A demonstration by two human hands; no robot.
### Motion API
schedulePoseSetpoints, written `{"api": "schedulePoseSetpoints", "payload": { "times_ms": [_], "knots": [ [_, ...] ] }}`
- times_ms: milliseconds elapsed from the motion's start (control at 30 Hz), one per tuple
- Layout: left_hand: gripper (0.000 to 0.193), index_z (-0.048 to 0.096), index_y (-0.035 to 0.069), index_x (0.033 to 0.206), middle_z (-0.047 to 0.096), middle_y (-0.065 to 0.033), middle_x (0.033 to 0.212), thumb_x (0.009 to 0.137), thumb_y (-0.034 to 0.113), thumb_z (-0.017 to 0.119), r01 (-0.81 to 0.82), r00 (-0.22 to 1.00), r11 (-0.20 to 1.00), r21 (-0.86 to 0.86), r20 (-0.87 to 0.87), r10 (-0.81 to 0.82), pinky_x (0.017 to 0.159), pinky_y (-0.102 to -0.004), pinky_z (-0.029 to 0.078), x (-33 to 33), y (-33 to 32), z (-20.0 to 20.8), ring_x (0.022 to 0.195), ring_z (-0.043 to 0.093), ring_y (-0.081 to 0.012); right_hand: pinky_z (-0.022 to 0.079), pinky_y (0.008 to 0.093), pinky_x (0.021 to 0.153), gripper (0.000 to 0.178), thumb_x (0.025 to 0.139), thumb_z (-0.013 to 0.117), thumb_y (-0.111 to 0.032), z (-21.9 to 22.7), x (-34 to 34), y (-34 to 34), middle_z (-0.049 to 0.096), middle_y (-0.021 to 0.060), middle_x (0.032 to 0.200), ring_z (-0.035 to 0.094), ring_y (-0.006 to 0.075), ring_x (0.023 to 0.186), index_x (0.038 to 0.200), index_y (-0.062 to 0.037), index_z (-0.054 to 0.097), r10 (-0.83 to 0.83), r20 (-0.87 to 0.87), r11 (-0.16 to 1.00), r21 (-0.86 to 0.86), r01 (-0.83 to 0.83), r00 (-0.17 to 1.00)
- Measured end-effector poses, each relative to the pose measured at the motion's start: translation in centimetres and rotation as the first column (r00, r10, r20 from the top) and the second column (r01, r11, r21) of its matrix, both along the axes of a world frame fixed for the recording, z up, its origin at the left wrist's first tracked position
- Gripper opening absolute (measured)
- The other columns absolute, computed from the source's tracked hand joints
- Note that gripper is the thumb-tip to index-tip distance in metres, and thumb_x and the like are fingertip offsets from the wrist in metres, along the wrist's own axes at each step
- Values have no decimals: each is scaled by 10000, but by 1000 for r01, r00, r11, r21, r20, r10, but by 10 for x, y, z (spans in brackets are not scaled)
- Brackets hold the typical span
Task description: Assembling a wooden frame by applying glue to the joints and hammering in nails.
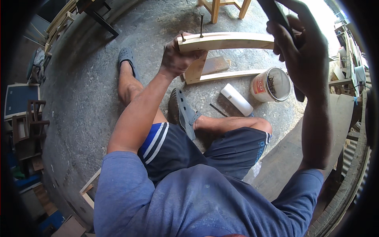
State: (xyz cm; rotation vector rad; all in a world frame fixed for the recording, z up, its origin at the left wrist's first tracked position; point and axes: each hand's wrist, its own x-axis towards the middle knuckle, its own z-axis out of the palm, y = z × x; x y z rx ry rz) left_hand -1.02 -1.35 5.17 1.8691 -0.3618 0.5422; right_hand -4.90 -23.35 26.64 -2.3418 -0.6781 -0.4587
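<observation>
My left hand (179,59) is closed around the corner of a pale wooden frame (237,42), which has a curved top rail. Two nails stand up from that rail by the hand: a tall nail (201,25) and a shorter one (182,36) nearer the end. Raised at the upper right, my right hand (302,47) grips what looks like a hammer (276,15) by its dark handle. Its upper end runs out of the picture, so the head is hidden. The handle's other end shows below the wrist.
On the concrete floor (87,98) stand a white tub (258,87) of nails and a white bottle (237,99), with a thin dark rod (218,110) nearby. A wooden block (215,65) lies beyond the frame. A wide board (288,154) is at my right, and stool legs (215,11) stand ahead.
</observation>
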Motion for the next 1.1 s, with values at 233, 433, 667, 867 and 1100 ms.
{"api": "schedulePoseSetpoints", "payload": {
  "times_ms": [233, 433, 667, 867, 1100],
  "knots": [
    [360, 643, 95, 987, 718, -57, 897, 752, 283, 841, 10, 999, 999, -53, 42, -8, 738, -314, 556, 2, -2, -3, 816, 700, -186, 462, 385, 577, 345, 885, 630, -109, 19, -12, 12, 623, 148, 709, 607, 270, 596, 1225, -115, 572, 18, -60, 912, -409, -41, 998],
    [364, 643, 88, 977, 726, -69, 883, 756, 306, 834, -16, 998, 999, -34, 58, 18, 716, -331, 565, 6, -2, -6, 797, 711, -197, 541, 328, 589, 367, 945, 595, -116, -22, 9, -5, 721, 160, 864, 689, 180, 681, 1308, -168, 567, 182, -51, 915, -358, -188, 982],
    [366, 646, 87, 980, 729, -64, 892, 756, 306, 836, -10, 999, 998, -60, 49, 13, 724, -319, 566, 7, -3, -11, 807, 711, -188, 509, 312, 568, 368, 945, 609, -115, -33, 13, -10, 704, 146, 807, 666, 143, 669, 1307, -153, 558, 188, 88, 969, -177, -170, 978],
    [363, 647, 88, 983, 729, -61, 892, 750, 283, 845, 6, 998, 995, -102, 68, 1, 724, -306, 566, 7, -3, -11, 808, 706, -163, 499, 243, 543, 289, 947, 604, -118, -31, 10, -9, 706, 92, 796, 643, 96, 633, 1235, -135, 604, 50, 83, 996, -75, -44, 995],
    [366, 638, 85, 980, 729, -60, 889, 752, 280, 847, 7, 997, 995, -98, 82, 1, 727, -297, 565, 7, -3, -8, 811, 704, -149, 465, 299, 521, 240, 919, 649, -116, -21, 12, -6, 667, 77, 703, 595, 109, 574, 1157, -94, 668, 43, 85, 998, -47, -39, 995]
  ]
}}
